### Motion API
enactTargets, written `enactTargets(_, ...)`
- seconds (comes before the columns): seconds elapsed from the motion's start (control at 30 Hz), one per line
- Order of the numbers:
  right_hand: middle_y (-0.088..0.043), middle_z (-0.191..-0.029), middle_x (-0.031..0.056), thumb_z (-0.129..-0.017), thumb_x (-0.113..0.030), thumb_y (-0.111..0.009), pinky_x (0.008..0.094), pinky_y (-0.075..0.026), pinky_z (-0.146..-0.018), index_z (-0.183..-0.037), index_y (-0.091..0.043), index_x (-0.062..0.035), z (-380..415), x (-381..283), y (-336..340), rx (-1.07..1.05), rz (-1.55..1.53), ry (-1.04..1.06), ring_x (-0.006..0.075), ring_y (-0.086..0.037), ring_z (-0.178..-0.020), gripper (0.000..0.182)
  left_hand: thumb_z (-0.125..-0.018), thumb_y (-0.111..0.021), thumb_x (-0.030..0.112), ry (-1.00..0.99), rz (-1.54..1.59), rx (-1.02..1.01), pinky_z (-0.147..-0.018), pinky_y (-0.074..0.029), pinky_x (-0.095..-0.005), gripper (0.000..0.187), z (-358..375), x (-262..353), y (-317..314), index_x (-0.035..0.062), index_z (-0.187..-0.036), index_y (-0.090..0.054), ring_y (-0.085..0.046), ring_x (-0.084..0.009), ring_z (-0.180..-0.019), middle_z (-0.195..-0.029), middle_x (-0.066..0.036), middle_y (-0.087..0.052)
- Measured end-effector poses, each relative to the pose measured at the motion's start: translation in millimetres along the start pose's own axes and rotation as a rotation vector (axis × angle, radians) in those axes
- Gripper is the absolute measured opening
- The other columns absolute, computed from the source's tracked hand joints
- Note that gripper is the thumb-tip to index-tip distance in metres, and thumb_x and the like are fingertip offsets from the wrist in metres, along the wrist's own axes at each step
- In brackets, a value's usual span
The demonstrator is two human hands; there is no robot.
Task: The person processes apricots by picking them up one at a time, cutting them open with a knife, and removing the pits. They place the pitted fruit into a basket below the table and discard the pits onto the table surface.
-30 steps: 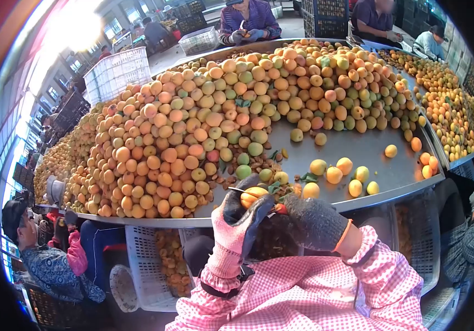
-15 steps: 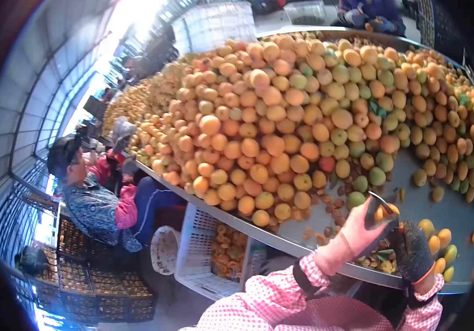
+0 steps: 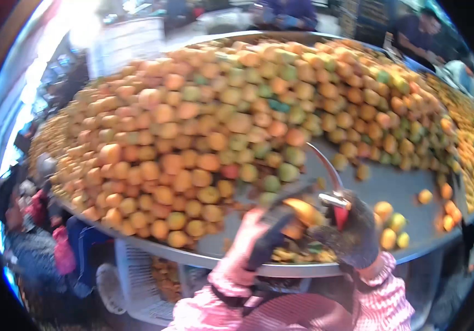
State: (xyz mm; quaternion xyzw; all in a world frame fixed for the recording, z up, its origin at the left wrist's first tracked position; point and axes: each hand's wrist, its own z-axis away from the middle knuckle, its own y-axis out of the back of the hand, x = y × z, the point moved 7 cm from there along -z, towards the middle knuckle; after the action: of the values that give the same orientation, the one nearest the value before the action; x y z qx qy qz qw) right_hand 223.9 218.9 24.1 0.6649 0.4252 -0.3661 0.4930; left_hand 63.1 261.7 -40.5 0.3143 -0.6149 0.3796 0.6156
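Observation:
My left hand [image 3: 267, 234], in a pink and dark glove, is closed around an orange apricot [image 3: 302, 211]. More orange flesh shows below it, partly hidden by the fingers. My right hand [image 3: 353, 237], dark-gloved, grips a knife [image 3: 329, 168] by its red handle, with the curved blade pointing up and left. Both hands are close together over the near rim of the metal table [image 3: 297, 269]. Fruit pieces [image 3: 303, 255] lie between my wrists at that rim. Right of my right hand sit several loose apricots [image 3: 394, 223]. Motion blurs the fingers somewhat.
A large heap of apricots [image 3: 193, 132] covers much of the table. Below its left edge stands a white crate [image 3: 140, 276] with orange pieces, beside a white bucket [image 3: 109, 287]. A person [image 3: 416, 36] is at the far right; another person's pink sleeve [image 3: 63, 251] shows at left.
My view has swung to the right, so the heap appears further left. My hands have drawn slightly apart, and the curved blade in my right hand now stands up in plain sight.

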Motion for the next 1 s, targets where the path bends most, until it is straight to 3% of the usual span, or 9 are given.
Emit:
enactTargets(0.1, -0.06, -0.087, 0.0073, -0.073, -0.017, -0.077, 0.0306, -0.047, -0.073, -0.104, -0.058, -0.0011, 7.6, 14.6, -7.8, 0.101, -0.307, -0.208, 0.0199, -0.059, -0.08, 0.039, -0.085, -0.063, 0.015, 0.117, 0.551, -0.153, -0.077, -0.045, -0.0217, 0.058, 4.9, 6.0, -23.8, 0.0072, -0.137, -0.04, -0.055, -0.0071, -0.091, -0.107, -0.001, -0.058)
enactTargets(0.3, -0.059, -0.092, 0.018, -0.085, -0.014, -0.063, 0.0377, -0.045, -0.075, -0.111, -0.053, 0.0024, 15.0, 17.1, -1.6, 0.32, 0.523, 0.152, 0.0315, -0.058, -0.084, 0.033, -0.083, -0.061, 0.01, -0.079, 0.238, -0.263, -0.091, -0.042, -0.028, 0.072, 0.5, 31.7, -41.0, 0.0091, -0.144, -0.023, -0.047, -0.0152, -0.115, -0.131, -0.008, -0.045)
enactTargets(0.4, -0.059, -0.094, 0.0212, -0.086, -0.015, -0.061, 0.0411, -0.043, -0.076, -0.108, -0.054, 0.0029, 7.7, 10.3, -2.0, 0.253, 0.397, 0.025, 0.0365, -0.056, -0.086, 0.029, -0.083, -0.059, 0.011, 0.046, 0.601, -0.198, -0.082, -0.046, -0.0246, 0.06, -6.9, 13.3, -39.1, 0.0032, -0.138, -0.035, -0.056, -0.0116, -0.098, -0.12, -0.006, -0.057)
enactTargets(0.43, -0.059, -0.089, 0.0197, -0.084, -0.012, -0.063, 0.0416, -0.045, -0.071, -0.104, -0.055, 0.0012, 11.0, -6.5, -16.4, 0.137, 0.871, 0.426, 0.0366, -0.057, -0.081, 0.025, -0.083, -0.059, 0.011, 0.21, 0.536, -0.13, -0.075, -0.048, -0.0264, 0.054, -9.3, -9.3, -31.8, 0.001, -0.133, -0.04, -0.06, -0.0132, -0.089, -0.108, -0.007, -0.062)
enactTargets(0.47, -0.059, -0.084, 0.0177, -0.081, -0.01, -0.064, 0.0413, -0.046, -0.063, -0.1, -0.056, -0.0007, 0.0, -3.1, -10.8, 0.228, 0.368, 0.299, 0.0364, -0.058, -0.073, 0.023, -0.083, -0.059, 0.012, 0.376, 0.462, -0.078, -0.068, -0.05, -0.0282, 0.049, -8.8, -27.2, -25.2, -0.0012, -0.128, -0.045, -0.063, -0.0149, -0.081, -0.096, -0.007, -0.067)
enactTargets(0.67, -0.058, -0.069, 0.0071, -0.082, -0.011, -0.067, 0.0309, -0.043, -0.052, -0.084, -0.059, -0.0025, -9.8, 12.6, 13.2, 0.377, -0.117, 0.043, 0.0177, -0.057, -0.06, 0.012, -0.091, -0.054, 0.021, -0.392, -0.497, 0.3, -0.062, -0.052, -0.0292, 0.039, -10.0, 8.9, -9.2, -0.0051, -0.119, -0.049, -0.064, -0.0209, -0.071, -0.089, -0.011, -0.066)
enactTargets(0.83, -0.061, -0.079, 0.0033, -0.085, -0.013, -0.067, 0.0239, -0.045, -0.062, -0.094, -0.062, 0.0004, 7.7, -2.5, 28.5, 0.249, -0.169, -0.114, 0.0085, -0.055, -0.07, 0.017, -0.095, -0.045, 0.037, 0.039, 0.128, 0.379, -0.068, -0.053, -0.0344, 0.044, -17.2, -19.5, 7.6, 0.0017, -0.121, -0.051, -0.061, -0.0223, -0.076, -0.093, -0.011, -0.062)
enactTargets(0.9, -0.062, -0.085, 0.0054, -0.084, -0.013, -0.067, 0.0257, -0.046, -0.063, -0.097, -0.062, -0.0008, 15.4, -14.8, 24.0, 0.238, -0.141, 0.081, 0.0112, -0.057, -0.07, 0.019, -0.093, -0.051, 0.033, 0.25, 1.07, 0.213, -0.077, -0.054, -0.0394, 0.039, -19.4, -31.3, -8.7, 0.0046, -0.12, -0.049, -0.063, -0.0276, -0.09, -0.105, -0.015, -0.061)
enactTargets(1.0, -0.059, -0.089, 0.0094, -0.077, -0.001, -0.07, 0.0287, -0.048, -0.063, -0.094, -0.055, 0.0012, 23.9, -22.6, 23.5, 0.192, -0.001, 0.18, 0.0123, -0.056, -0.069, 0.022, -0.093, -0.045, 0.045, 0.282, 1.03, 0.373, -0.08, -0.053, -0.0427, 0.046, -17.8, -35.6, -3.5, 0.0067, -0.118, -0.051, -0.061, -0.0296, -0.095, -0.108, -0.015, -0.059)
